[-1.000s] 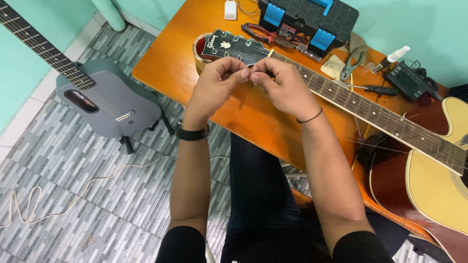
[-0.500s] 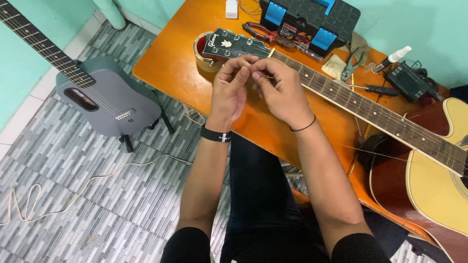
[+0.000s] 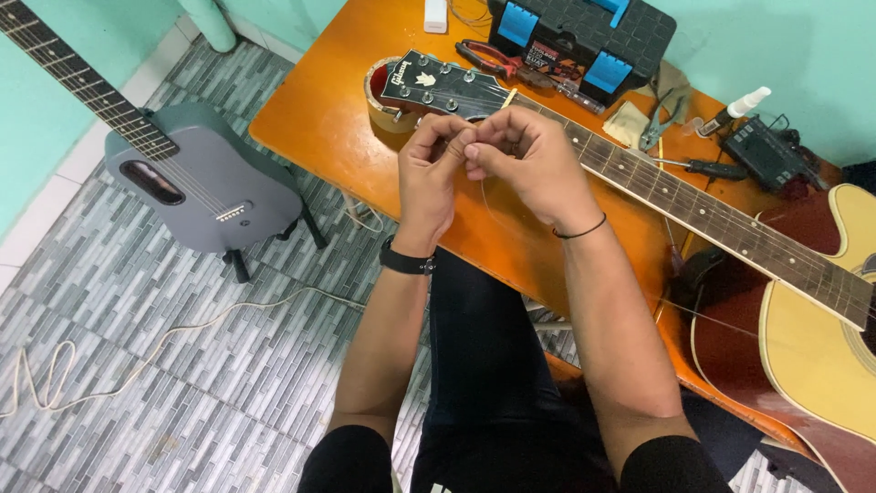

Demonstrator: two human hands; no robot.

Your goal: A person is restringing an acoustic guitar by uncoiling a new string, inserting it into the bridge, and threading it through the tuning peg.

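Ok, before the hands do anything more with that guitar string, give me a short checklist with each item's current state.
1. Both hands on the string: ok. The left hand and right hand pinch the thin guitar string between fingertips, above the table.
2. String free of kinks: cannot tell, too thin to see.
3. Headstock supported: ok, it rests on a round holder on the orange table.
4. Guitar neck lying flat: ok, across the table.
5. Pliers within reach: ok, beside the toolbox.
6. Grey guitar out of the way: ok, on its floor stand.
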